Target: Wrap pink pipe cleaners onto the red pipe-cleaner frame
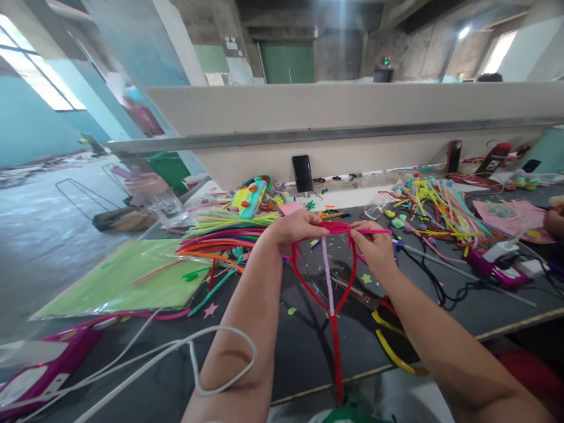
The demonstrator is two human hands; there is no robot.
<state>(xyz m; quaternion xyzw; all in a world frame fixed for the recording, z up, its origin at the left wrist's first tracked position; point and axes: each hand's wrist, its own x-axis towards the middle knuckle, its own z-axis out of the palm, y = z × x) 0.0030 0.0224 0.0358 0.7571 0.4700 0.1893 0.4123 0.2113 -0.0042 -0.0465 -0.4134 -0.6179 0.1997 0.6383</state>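
Both hands, left (pixel 296 226) and right (pixel 374 244), pinch one red pipe-cleaner loop (pixel 324 276) above desk (pixel 286 346). Around: one green sheet (pixel 118 282), pipe-cleaner pile (pixel 220 235), one phone (pixel 302 173), white cable (pixel 194 352).

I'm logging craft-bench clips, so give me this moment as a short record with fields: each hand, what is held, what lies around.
left hand: left hand pinches the top of the red pipe-cleaner loop
right hand: right hand grips the loop's top right, by a pink pipe cleaner
inside loop: pale purple pipe cleaner hanging down the middle
left of hands: green paper sheet in plastic, pile of coloured pipe cleaners
surface: dark worktable
back wall: black phone standing upright
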